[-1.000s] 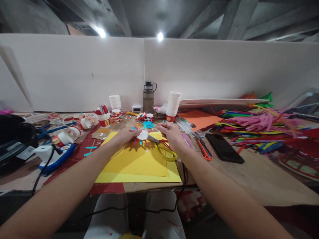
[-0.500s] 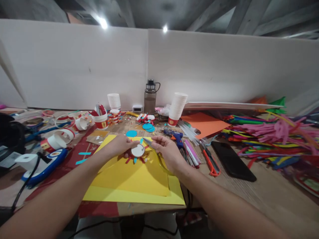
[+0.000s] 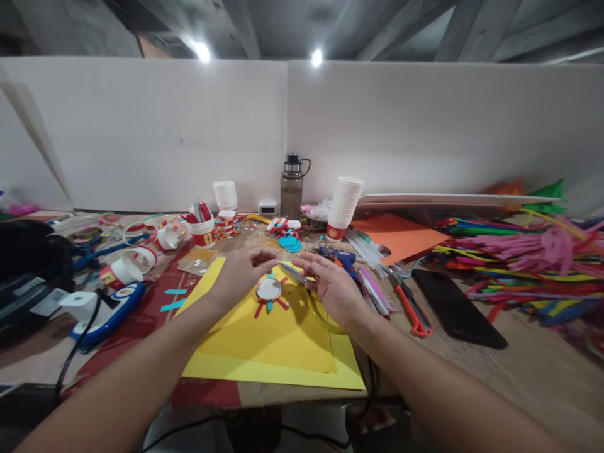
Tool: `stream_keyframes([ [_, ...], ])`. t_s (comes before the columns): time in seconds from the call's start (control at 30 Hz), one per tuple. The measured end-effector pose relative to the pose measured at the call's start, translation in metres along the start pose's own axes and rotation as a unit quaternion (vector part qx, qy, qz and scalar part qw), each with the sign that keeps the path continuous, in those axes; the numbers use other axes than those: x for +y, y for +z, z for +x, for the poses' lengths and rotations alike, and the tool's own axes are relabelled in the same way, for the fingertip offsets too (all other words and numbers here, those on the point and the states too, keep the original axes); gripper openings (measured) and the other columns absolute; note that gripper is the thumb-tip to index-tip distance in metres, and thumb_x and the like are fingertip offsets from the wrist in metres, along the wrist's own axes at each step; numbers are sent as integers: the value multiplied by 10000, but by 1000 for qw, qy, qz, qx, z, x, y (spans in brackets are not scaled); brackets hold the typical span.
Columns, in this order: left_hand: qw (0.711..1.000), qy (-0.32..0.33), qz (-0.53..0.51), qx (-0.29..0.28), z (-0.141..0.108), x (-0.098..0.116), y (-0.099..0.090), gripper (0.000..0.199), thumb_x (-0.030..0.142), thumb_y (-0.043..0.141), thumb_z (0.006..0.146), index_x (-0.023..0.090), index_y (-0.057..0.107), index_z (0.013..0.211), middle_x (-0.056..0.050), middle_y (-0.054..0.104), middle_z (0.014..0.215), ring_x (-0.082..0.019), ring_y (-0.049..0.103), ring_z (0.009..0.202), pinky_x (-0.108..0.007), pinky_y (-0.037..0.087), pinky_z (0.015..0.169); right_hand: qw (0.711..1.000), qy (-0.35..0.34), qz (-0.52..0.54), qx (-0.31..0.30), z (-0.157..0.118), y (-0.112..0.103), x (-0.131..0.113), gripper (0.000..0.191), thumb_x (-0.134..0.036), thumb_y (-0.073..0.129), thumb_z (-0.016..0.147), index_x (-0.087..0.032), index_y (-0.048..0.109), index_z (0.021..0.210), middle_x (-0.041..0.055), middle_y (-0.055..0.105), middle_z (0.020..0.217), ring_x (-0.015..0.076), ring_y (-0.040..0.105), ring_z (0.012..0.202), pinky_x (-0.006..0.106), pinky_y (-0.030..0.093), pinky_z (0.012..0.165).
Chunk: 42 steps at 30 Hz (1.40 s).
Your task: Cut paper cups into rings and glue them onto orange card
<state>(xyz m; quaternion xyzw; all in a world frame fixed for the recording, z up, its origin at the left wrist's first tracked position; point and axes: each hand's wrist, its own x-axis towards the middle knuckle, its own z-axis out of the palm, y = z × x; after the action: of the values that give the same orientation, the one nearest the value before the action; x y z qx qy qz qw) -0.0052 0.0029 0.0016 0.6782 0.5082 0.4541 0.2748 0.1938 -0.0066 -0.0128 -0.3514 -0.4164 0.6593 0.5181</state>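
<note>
Fingers point(image 3: 315, 263) half curled, right hand point(image 3: 336, 290) holds yellow-handled scissors point(image 3: 293, 274).

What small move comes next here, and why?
Probably ease the scissors back from the left hand: held in the right hand, their blades point toward the left fingertips, seemingly close. The white disc lies on yellow paper, with neither hand visibly gripping it.

The person's left hand point(image 3: 243, 274) and right hand point(image 3: 330, 286) are bare, with slender fingers; the nails are too small to make out. Both the left forearm point(image 3: 132, 371) and the right forearm point(image 3: 438, 377) are bare too, slim at the wrist and fuller toward the elbow. Low in the view, the legs show partly in plain whitish trousers point(image 3: 189, 434), their finer details lost in shadow.
</note>
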Motion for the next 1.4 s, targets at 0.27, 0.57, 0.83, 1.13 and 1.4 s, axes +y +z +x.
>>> stream_keyframes([
  [0.27,999,14,-29,-7,-8,2,13,206,322,693,746,197,746,902,-64,742,834,-203,666,726,-319,487,708,997,-71,-32,-29,-8,14,-1,358,-372,683,743,-226,622,1064,61,678,1136,172,597,905,297,457,728],
  [0.57,998,9,-65,22,-5,3,18,151,270,632,743,161,723,794,-56,715,698,-189,667,648,-283,475,628,970,-164,-161,-80,-7,19,16,425,-401,653,785,-258,550,1172,67,602,1292,211,536,1204,332,459,893],
  [0.83,1000,-16,2,22,-4,7,11,134,211,566,697,151,686,699,-46,683,651,-177,650,602,-265,443,585,908,-225,-339,-95,-18,26,16,610,-311,633,801,-257,422,1371,104,491,1414,251,464,1293,415,403,992],
  [1.13,988,76,131,41,1,-5,12,110,210,557,707,171,658,691,-33,661,660,-154,566,609,-276,379,603,904,-219,-346,-121,-20,28,12,637,-281,620,800,-268,403,1398,107,463,1437,256,450,1311,372,467,892],
  [1.4,990,56,127,39,0,0,12,77,185,531,689,172,589,640,5,616,621,-135,542,601,-256,374,581,902,-234,-333,-141,-20,26,11,640,-289,605,793,-219,388,1391,129,493,1409,249,458,1304,383,475,910],
])
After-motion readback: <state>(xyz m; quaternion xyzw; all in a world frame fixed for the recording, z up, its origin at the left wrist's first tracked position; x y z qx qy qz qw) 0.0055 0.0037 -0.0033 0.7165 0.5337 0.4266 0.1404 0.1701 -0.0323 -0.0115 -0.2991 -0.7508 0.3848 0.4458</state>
